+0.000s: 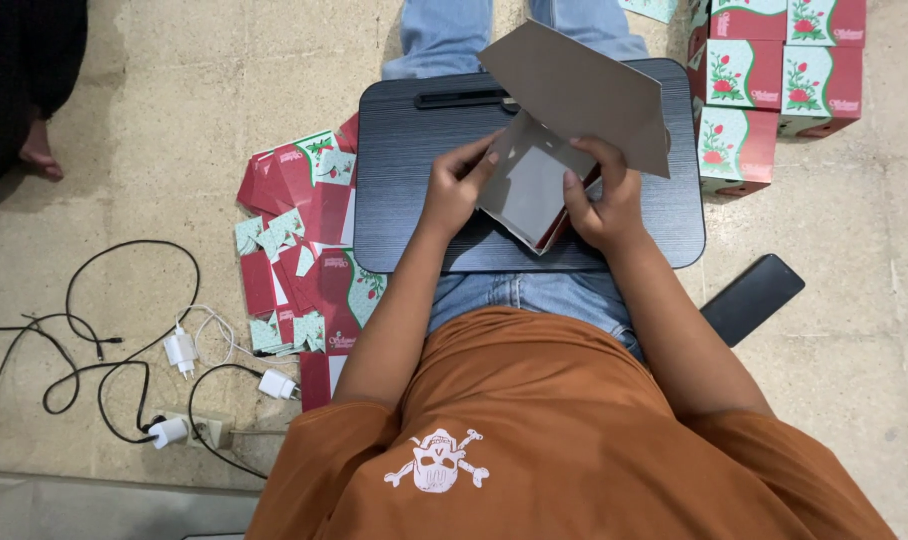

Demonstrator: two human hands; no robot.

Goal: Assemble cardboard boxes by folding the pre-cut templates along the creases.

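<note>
A half-folded cardboard box point(544, 160), grey on the inside and red at its lower edge, is sitting above the middle of a small black lap table point(394, 200), which is resting across the person's legs. One large grey flap is standing up and leaning away toward the far right corner of the table, while the open body of the box is tilting down toward the person.

The left hand point(454, 190) is gripping the box's left wall, with the thumb lying along the inner grey face and the fingers curling behind it. The right hand point(599, 200) is clasping the right side of the box, with the thumb pressing on the inner panel and the fingers wrapping underneath near the red edge. Both hands are closing firmly on the box.

To the left of the table, a loose heap of flat box blanks point(299, 250), red and pale green with rose prints, is lying on the floor. To the far right, finished boxes point(764, 70) of the same print are standing stacked just beside the table's corner. A dark flat phone point(752, 298) is lying on the floor near the person's right elbow. Further left, black and white cables point(124, 340) with chargers are trailing to a power strip point(199, 428).
</note>
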